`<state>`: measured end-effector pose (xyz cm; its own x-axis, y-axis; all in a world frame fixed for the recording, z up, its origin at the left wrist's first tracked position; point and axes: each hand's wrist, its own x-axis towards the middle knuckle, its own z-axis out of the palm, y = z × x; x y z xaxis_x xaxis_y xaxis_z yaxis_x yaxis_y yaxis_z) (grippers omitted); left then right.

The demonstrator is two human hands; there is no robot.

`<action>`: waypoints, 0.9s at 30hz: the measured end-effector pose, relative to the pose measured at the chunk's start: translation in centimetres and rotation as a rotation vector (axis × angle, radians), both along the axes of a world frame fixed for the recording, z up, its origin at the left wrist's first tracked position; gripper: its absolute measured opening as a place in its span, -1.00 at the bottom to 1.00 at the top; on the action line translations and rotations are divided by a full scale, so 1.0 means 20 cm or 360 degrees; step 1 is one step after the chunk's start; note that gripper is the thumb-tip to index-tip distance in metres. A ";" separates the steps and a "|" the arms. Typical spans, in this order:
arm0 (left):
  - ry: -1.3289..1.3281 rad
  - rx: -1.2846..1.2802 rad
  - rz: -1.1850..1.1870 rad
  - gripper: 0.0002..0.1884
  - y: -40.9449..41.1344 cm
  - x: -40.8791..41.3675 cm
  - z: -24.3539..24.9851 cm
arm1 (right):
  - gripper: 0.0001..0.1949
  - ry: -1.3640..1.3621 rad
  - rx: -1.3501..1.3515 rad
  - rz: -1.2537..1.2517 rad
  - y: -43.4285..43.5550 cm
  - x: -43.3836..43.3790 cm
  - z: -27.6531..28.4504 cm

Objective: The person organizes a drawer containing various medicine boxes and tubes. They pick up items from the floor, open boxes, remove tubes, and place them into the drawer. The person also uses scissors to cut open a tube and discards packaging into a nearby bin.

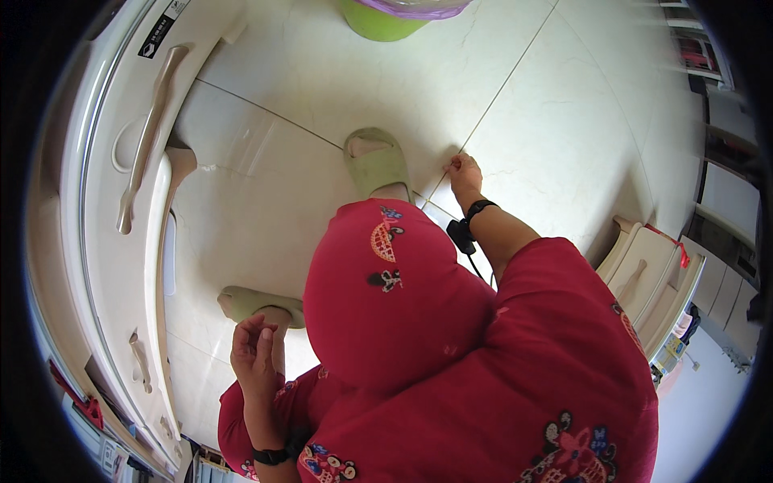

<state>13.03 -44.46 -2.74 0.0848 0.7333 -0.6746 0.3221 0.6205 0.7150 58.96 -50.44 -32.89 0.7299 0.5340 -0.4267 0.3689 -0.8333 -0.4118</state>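
Note:
My right hand (465, 172) reaches down to the tiled floor (272, 157), beside a green slipper (380, 163) on one foot. Its fingertips are bunched together near a tile joint; whether anything small lies between them cannot be made out. A black strap with a small black device (462, 235) and a cable is on that wrist. Above the other green slipper (259, 302) hovers my left hand (253, 350), its fingers loosely curled and no object visible in it. Another black strap (270, 456) is round the left wrist. Red clothing with embroidered patterns covers my knee and arms.
A pale cabinet with drawers and long handles (151, 139) runs along the left. At the top stands a green bin (386, 21) with a purple liner at its rim. A cream drawer cabinet (640, 271) is on the right, with a red ribbon on it.

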 end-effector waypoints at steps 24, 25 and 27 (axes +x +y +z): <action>-0.0002 0.0524 -0.0016 -0.74 0.04 0.10 0.40 | -0.84 -0.0245 0.1178 0.0400 0.80 0.31 1.41; -0.0003 0.0557 -0.0013 -0.73 0.03 0.08 0.44 | -0.85 -0.0268 0.1385 0.0492 0.90 0.28 1.50; 0.0027 0.0629 0.0027 -0.72 -0.02 0.05 0.52 | -0.85 -0.0388 0.1687 0.0650 1.16 0.26 1.55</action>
<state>14.00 -44.91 7.63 0.0615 0.9380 -0.3412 0.3279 0.3039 0.8945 64.11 -27.15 -1.96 0.4222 0.7539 0.5035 0.6964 0.0859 -0.7125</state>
